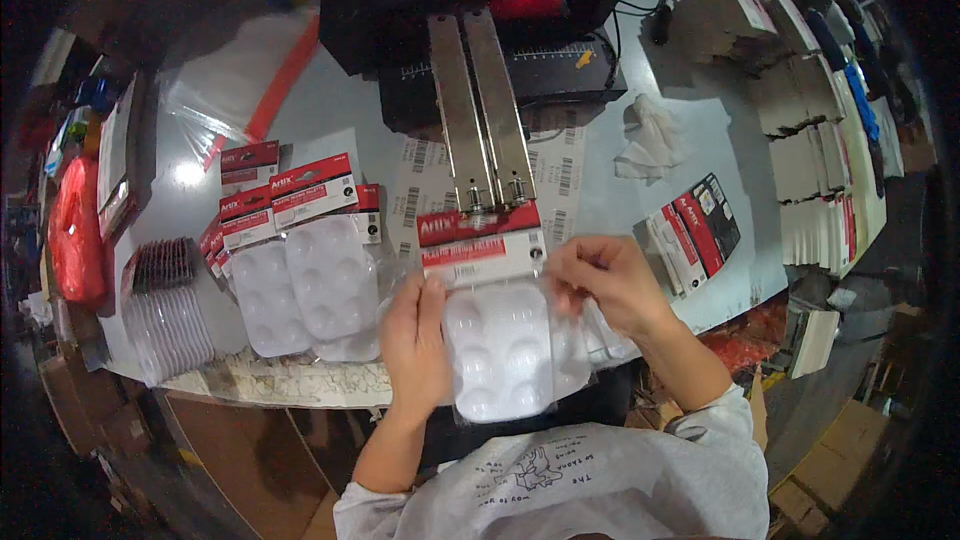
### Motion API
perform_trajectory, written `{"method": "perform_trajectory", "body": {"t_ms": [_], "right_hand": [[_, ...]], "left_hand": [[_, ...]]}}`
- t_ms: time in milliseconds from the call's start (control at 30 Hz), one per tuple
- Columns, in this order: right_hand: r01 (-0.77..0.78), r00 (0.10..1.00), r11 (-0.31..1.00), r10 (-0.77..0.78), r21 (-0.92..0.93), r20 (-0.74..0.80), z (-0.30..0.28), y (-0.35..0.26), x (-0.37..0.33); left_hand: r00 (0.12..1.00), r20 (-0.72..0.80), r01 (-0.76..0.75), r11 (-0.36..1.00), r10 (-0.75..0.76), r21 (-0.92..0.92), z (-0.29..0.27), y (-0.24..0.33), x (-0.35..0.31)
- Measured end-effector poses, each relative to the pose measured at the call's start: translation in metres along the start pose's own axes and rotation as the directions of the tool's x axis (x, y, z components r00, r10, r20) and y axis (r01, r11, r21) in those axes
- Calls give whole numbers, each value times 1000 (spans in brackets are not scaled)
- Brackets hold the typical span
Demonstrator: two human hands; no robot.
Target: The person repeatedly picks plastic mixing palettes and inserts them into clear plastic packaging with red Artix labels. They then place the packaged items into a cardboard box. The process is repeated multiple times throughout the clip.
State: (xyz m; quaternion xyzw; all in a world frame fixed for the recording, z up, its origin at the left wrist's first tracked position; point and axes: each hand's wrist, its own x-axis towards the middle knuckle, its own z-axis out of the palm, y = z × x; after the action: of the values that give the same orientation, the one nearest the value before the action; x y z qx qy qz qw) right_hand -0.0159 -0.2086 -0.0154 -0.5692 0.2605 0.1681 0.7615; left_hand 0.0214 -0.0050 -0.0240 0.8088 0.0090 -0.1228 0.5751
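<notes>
A white plastic paint palette in a clear bag point(497, 355) with a red and white header card point(480, 252) is in front of me. The top of its card lies against the ends of two long metal bars point(480, 105) on a black machine. My left hand point(418, 340) grips the left edge of this pack, thumb towards the card. Close to the card's right edge is my right hand point(610, 285), its fingers curled and pinched together, slightly blurred. What is between those fingertips I cannot make out. Another white palette pack point(572, 360) shows partly behind the first.
Several bagged palettes point(330, 275) with header cards lie left of centre. A row of packed palettes point(170, 330) stands farther left, near a red plastic bag point(78, 230). On the right are header cards point(690, 230), crumpled tissue point(648, 135) and stacked cards point(805, 140).
</notes>
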Motion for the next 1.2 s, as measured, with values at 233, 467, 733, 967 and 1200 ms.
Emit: {"method": "perform_trajectory", "body": {"t_ms": [233, 467, 733, 967, 1200], "right_hand": [[177, 978, 981, -166, 80, -127, 2, 1, 38], [328, 885, 843, -432, -426, -175, -13, 4, 23], [-215, 668, 231, -674, -949, -316, -126, 28, -24], [-260, 633, 401, -616, -878, -469, -134, 46, -21], [-266, 572, 370, -683, -890, -455, -138, 48, -21]], "left_hand": [[999, 23, 42, 993, -40, -107, 16, -9, 45], [999, -11, 32, 999, -32, 24, 10, -12, 34], [846, -412, 65, 700, 339, 711, -123, -9, 47], [877, 240, -373, 276, 416, 886, -84, -36, 60], [923, 219, -302, 242, 316, 922, -146, -50, 71]]}}
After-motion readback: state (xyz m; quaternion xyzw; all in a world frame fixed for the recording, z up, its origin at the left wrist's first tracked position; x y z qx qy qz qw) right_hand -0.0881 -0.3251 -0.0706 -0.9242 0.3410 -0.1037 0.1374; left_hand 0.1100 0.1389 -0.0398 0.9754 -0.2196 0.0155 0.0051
